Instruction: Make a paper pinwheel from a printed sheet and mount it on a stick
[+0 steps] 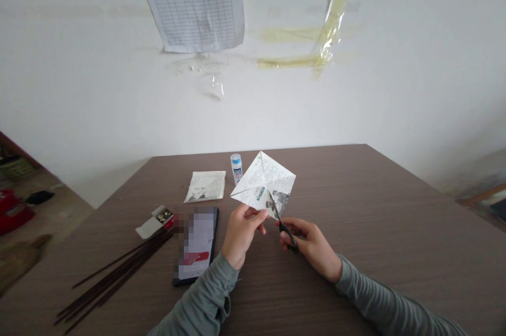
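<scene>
A square of printed paper point(263, 180) is held up above the table, turned so that one corner points at me. Diagonal lines run across it and meet near its middle; a cut appears to come in from the left corner. My left hand point(243, 230) pinches its lower edge between thumb and fingers. With my right hand point(306, 243) I grip a pair of black-handled scissors point(290, 236). Their blades lie over the lower right part of the square, tips near its centre. Some of my right fingers are hidden behind the handles.
Folded printed paper point(206, 186) lies left of a glue bottle point(236, 169). A phone point(195, 246) rests near my left forearm. Beside it are long thin dark sticks point(118, 275) and an open small box point(162, 218) of metal pieces. The brown table point(375, 209) meets a white wall.
</scene>
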`<state>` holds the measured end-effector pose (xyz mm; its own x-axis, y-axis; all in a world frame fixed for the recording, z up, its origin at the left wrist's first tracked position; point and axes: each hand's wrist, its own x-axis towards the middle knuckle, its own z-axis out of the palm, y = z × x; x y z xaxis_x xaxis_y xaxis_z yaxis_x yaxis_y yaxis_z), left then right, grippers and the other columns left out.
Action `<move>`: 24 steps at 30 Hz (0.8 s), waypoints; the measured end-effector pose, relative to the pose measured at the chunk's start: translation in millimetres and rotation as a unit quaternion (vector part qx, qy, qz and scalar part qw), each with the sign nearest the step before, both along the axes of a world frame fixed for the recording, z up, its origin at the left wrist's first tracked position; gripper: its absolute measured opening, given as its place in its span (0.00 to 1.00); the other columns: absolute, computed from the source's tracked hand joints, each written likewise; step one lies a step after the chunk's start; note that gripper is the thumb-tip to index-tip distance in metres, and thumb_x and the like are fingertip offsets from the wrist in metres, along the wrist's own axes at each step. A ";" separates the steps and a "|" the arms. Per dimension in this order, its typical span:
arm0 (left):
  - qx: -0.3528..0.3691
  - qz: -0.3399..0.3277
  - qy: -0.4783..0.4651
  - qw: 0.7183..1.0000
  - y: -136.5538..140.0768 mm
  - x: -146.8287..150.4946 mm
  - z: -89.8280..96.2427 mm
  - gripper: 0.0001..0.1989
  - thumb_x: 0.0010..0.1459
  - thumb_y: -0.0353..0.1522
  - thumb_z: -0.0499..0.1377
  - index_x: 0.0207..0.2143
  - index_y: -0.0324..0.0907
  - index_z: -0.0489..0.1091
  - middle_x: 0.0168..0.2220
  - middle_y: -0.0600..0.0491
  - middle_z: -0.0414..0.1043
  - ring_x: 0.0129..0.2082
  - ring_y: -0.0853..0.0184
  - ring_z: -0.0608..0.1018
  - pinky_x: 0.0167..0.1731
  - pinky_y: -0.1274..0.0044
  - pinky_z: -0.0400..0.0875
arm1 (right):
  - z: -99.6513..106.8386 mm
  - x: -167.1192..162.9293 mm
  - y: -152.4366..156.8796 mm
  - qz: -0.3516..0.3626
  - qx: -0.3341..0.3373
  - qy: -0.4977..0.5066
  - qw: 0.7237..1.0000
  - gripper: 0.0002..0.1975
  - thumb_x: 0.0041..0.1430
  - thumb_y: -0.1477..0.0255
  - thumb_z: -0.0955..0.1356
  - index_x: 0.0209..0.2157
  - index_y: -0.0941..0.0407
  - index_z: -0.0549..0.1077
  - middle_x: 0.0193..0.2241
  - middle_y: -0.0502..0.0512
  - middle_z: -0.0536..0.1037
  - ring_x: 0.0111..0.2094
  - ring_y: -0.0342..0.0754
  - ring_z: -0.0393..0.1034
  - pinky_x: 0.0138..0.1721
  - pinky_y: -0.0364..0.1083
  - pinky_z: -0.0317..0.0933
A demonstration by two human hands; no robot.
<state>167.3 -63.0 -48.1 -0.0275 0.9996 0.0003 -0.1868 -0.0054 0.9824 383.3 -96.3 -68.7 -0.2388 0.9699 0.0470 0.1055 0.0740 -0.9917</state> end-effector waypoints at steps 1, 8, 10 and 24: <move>-0.001 -0.001 0.003 1.000 0.2 -0.4 -0.5 0.19 0.48 0.42 0.86 0.35 0.43 0.87 0.32 0.47 0.92 0.24 0.64 0.82 0.23 0.73 0.77 | 0.0 0.0 0.0 0.001 -0.001 0.001 1.000 0.37 0.58 0.33 0.84 0.50 0.52 0.97 0.31 0.62 0.90 0.35 0.69 0.87 0.41 0.62 0.83; -0.014 0.001 0.008 1.000 -1.2 1.2 2.8 0.17 0.48 0.40 0.85 0.34 0.44 0.85 0.33 0.48 0.91 0.24 0.64 0.82 0.23 0.74 0.75 | -1.4 -0.3 0.3 -0.010 -0.009 0.007 1.000 0.34 0.56 0.37 0.85 0.48 0.52 0.97 0.30 0.62 0.89 0.34 0.68 0.86 0.42 0.62 0.83; -0.011 -0.001 0.002 1.000 -1.9 2.5 4.5 0.18 0.47 0.41 0.85 0.34 0.44 0.85 0.32 0.48 0.90 0.28 0.61 0.85 0.23 0.74 0.76 | -1.5 -0.1 -0.1 -0.014 -0.008 0.006 1.000 0.35 0.56 0.37 0.85 0.49 0.52 0.97 0.30 0.62 0.89 0.34 0.67 0.85 0.42 0.62 0.83; 0.015 0.009 0.029 0.999 -5.8 0.9 8.9 0.26 0.55 0.54 0.84 0.31 0.45 0.80 0.32 0.52 0.86 0.25 0.66 0.81 0.23 0.77 0.73 | -3.1 1.5 0.1 -0.025 0.019 -0.015 0.999 0.32 0.59 0.39 0.84 0.50 0.50 0.96 0.30 0.60 0.89 0.35 0.68 0.86 0.43 0.63 0.83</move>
<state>168.1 -68.8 -39.2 -0.0443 0.9985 0.0320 -0.1284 -0.0374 0.9910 384.7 -96.2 -71.8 -0.1925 0.9782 0.0783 0.1395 0.1062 -0.9845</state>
